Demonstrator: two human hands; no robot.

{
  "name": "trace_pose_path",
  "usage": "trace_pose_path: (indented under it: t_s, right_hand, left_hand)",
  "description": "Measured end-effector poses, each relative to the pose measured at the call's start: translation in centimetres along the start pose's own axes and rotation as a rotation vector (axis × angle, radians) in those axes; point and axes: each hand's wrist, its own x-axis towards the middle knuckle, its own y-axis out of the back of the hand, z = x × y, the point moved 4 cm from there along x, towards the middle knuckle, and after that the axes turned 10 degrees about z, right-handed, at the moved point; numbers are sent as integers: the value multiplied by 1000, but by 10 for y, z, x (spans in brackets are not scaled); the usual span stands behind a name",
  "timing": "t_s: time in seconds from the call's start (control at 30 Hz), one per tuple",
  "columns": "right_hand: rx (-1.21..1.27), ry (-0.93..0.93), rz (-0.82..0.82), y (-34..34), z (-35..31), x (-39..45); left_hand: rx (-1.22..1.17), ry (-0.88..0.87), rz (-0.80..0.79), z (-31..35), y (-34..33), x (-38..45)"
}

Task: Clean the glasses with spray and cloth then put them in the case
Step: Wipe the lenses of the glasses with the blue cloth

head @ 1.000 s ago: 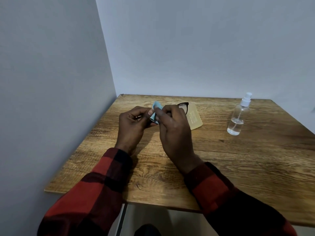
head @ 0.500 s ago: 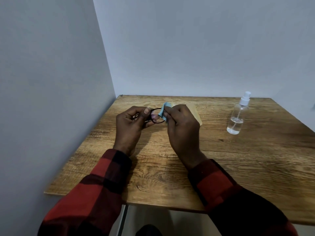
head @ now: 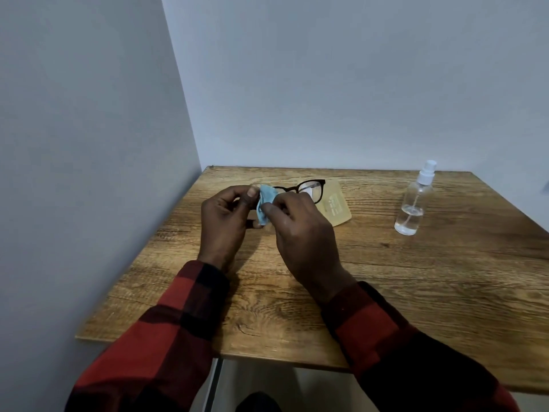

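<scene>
Black-framed glasses (head: 312,188) are held above the wooden table (head: 386,278), lenses facing me. My left hand (head: 225,215) pinches their left end. My right hand (head: 300,230) presses a light blue cloth (head: 266,203) over the left lens, which the cloth hides. The right lens sticks out uncovered past my right fingers. A tan flat case (head: 337,208) lies on the table just behind my right hand. The clear spray bottle (head: 414,203) with a white nozzle stands upright at the right.
Grey walls close off the table's left and far sides. The table's front edge runs under my forearms in red and black checked sleeves. Bare wood lies between my hands and the bottle.
The cloth in my right hand has gone from the right lens back onto the left lens. The right lens now shows; the left one is covered.
</scene>
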Motion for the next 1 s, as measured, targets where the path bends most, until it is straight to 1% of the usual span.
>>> trace_pose_path:
  t_s: [0.13,0.3,0.4,0.47,0.57,0.7,0.87,0.93,1.0]
  right_hand:
    - [-40,-87,30,3,16,-1]
    - [-25,-225,179,16,35,5]
    - [-3,-300,275,24,39,8]
    - [-5,-322,289,23,42,8]
    - [4,-300,227,16,39,6]
    - [65,-244,163,8,23,5]
    - [96,-91,45,-2,0,-2]
    - [70,-36,28,-3,-6,-3]
    - [43,-23,39,-2,-7,-2]
  left_hand:
    - [60,-33,-1,1,2,1]
    - [102,-70,-32,4,1,-1]
    - [106,-81,-4,4,4,-1]
    - [119,-98,-10,5,4,-1]
    - [151,-114,-40,4,0,-2]
    - [156,-110,-28,3,0,-2]
    - [100,-90,-11,4,-1,-2]
    - [78,-89,-18,6,-4,-4]
    - [74,-95,-18,7,-4,-5]
